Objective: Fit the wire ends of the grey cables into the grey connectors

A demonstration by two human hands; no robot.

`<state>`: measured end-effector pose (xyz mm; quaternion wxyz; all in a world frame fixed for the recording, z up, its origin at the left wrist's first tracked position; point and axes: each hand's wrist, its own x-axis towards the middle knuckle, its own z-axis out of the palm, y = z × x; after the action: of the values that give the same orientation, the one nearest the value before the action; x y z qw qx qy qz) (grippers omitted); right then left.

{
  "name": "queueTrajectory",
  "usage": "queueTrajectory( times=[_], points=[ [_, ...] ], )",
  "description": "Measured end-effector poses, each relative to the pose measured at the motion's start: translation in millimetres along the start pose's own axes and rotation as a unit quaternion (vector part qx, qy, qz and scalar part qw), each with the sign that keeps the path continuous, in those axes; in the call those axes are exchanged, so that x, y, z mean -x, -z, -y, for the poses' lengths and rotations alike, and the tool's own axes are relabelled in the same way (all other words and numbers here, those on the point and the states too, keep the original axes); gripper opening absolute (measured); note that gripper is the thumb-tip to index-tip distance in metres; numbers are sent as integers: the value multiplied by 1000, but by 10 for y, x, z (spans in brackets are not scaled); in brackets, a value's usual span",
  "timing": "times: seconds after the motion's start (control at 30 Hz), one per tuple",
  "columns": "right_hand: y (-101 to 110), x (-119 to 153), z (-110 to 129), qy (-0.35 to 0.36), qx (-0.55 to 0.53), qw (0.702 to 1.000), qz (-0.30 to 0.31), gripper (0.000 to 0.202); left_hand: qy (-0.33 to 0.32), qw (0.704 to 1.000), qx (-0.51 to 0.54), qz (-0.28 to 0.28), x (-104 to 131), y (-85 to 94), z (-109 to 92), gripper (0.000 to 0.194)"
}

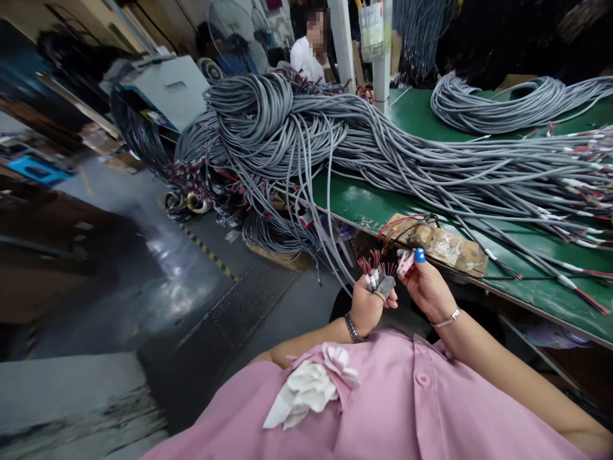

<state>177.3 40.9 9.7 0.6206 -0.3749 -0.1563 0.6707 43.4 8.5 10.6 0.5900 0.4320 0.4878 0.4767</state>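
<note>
My left hand (368,309) is closed around several grey cables (345,271), just off the table's front edge. Above its fingers, white-wrapped cable ends (371,280) fan out into thin wires (368,260), red and other colours. A grey cover with a yellowish band sits on my left thumb (385,287). Close to these wire ends, my right hand (431,291) is pinched, with a blue cap (419,255) on one fingertip. A small pinkish-white piece (406,262) shows at that pinch; whether it is held or wrapped on a finger I cannot tell.
Long grey cable bundles (407,153) and a coil (483,105) lie across the green table (349,198). A tape-wrapped block (445,246) with wires sits at the front edge. Further back are a person (306,57) and a fan (237,32). Floor (143,243) stretches left.
</note>
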Motion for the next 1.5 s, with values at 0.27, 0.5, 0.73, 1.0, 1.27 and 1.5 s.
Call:
queueTrajectory(
  times=[0.27, 0.5, 0.73, 1.0, 1.27, 1.5],
  points=[
    [8, 1, -42, 5, -17, 1000, 3, 26, 7, 1000, -3, 22, 18, -5, -25, 39],
    [94, 33, -55, -49, -28, 998, 28, 36, 24, 999, 6, 23, 82, 39, -11, 41],
    [167, 182, -65, -99, 27, 990, 95, 38, 34, 999, 10, 12, 138, 113, -29, 41],
    [32, 409, -85, -46, 158, 971, 172, 17, 22, 997, -30, 68, 134, 146, -10, 42],
    [51, 393, 15, -40, 279, 942, 184, 19, 98, 979, -33, 174, 140, 211, -85, 39],
    [209, 221, -52, -38, 153, 987, 16, 19, 70, 992, 31, 99, 140, 223, -33, 40]
  ],
)
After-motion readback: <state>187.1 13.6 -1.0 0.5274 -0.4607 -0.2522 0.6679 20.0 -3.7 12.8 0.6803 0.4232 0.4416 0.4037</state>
